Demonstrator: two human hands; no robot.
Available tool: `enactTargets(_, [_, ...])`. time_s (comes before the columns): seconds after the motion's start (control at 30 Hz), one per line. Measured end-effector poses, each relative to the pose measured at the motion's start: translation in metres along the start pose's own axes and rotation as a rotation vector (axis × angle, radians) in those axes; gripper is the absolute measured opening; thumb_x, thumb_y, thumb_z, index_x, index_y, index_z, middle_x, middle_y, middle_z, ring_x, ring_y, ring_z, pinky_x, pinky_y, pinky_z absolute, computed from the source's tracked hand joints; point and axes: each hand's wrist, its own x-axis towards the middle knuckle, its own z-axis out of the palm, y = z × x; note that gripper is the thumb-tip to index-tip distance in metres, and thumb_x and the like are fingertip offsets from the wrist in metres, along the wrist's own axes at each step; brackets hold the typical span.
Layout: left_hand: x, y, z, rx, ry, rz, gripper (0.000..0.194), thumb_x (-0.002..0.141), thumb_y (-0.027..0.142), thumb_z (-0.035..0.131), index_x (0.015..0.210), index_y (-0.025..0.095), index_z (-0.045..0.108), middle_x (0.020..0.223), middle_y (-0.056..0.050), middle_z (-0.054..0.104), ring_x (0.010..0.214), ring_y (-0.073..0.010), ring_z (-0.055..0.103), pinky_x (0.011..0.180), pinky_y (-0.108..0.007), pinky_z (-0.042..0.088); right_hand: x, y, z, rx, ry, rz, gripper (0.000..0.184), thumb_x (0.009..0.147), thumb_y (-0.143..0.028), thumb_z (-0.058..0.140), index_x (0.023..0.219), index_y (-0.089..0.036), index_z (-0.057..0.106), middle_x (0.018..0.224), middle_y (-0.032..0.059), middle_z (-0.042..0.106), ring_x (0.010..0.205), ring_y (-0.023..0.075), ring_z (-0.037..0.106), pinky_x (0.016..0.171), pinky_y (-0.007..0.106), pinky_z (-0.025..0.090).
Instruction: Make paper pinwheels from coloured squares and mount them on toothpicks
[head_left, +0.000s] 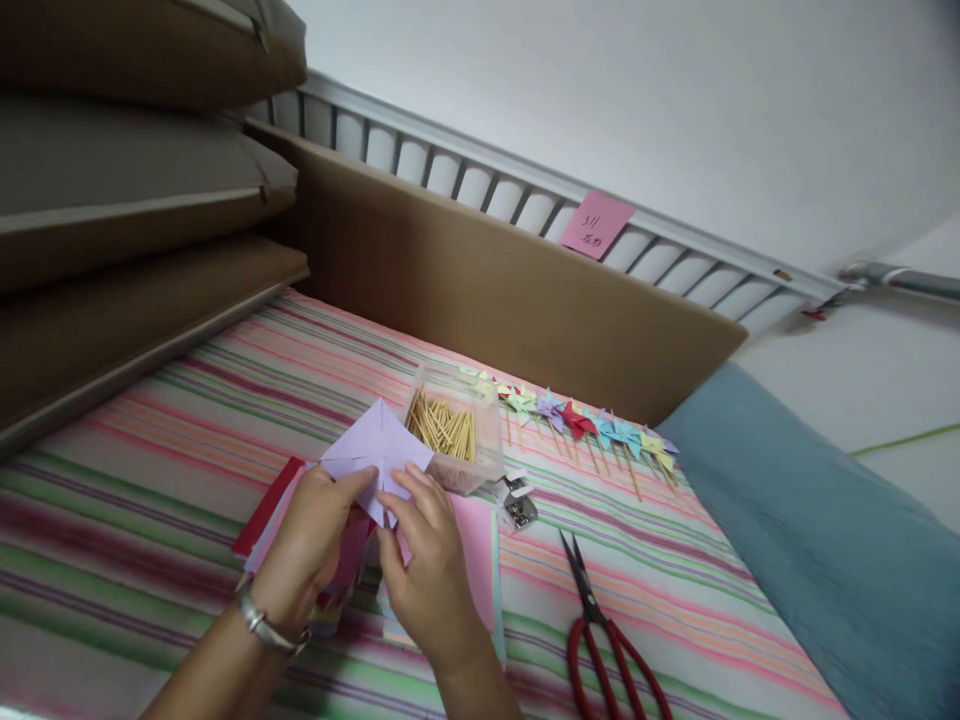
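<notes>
A lilac paper square (381,435) with cuts running in from its corners is held up over the striped cloth. My left hand (319,520) grips its lower left part, thumb on top. At its lower right part, my right hand (427,560) pinches the paper between thumb and fingers. Under and beside my hands lie stacks of coloured paper: a pink sheet (478,545) tops the right one, and a red sheet (262,510) shows in the left one. Just beyond the paper stands a clear plastic box (487,440) with many thin wooden sticks (450,425).
Red-handled scissors (596,625) lie partly spread at the right. A small box of metal pins (519,508) sits near the stick box. Several paper pinwheels (577,420) line the back, before a brown board (487,270). Stacked cushions (142,270) rise at the left.
</notes>
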Motion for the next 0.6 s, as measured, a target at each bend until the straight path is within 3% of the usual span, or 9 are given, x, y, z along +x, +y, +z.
enactTargets(0.17, [-0.0015, -0.0005, 0.0036, -0.041, -0.026, 0.006, 0.024, 0.061, 0.019, 0.073, 0.083, 0.012, 0.068, 0.072, -0.004, 0.071, 0.068, -0.0194, 0.065, 0.064, -0.027, 0.049, -0.0012, 0.0041, 0.0044, 0.021, 0.090, -0.016, 0.024, 0.081, -0.006, 0.049, 0.095, -0.020, 0.064, 0.114, 0.0092, 0.061, 0.118, 0.0221, 0.048, 0.103, 0.047, 0.035])
enactTargets(0.37, [-0.0018, -0.0007, 0.0041, -0.027, 0.026, 0.032, 0.021, 0.060, 0.019, 0.073, 0.079, 0.012, 0.069, 0.068, -0.003, 0.071, 0.066, -0.0200, 0.064, 0.064, -0.029, 0.049, -0.0016, 0.0004, 0.0067, 0.044, 0.092, -0.002, 0.021, 0.080, -0.008, 0.053, 0.093, -0.020, 0.065, 0.110, 0.0089, 0.062, 0.114, 0.0219, 0.051, 0.103, 0.045, 0.033])
enactTargets(0.6, [0.0046, -0.0097, -0.0023, 0.151, 0.016, 0.028, 0.025, 0.061, 0.023, 0.073, 0.083, 0.012, 0.069, 0.071, -0.004, 0.071, 0.070, -0.0207, 0.063, 0.067, -0.030, 0.048, 0.0036, -0.0043, -0.0006, 0.227, 0.074, 0.234, 0.016, 0.079, -0.011, 0.057, 0.086, -0.020, 0.068, 0.104, 0.0075, 0.064, 0.102, 0.0199, 0.057, 0.092, 0.034, 0.043])
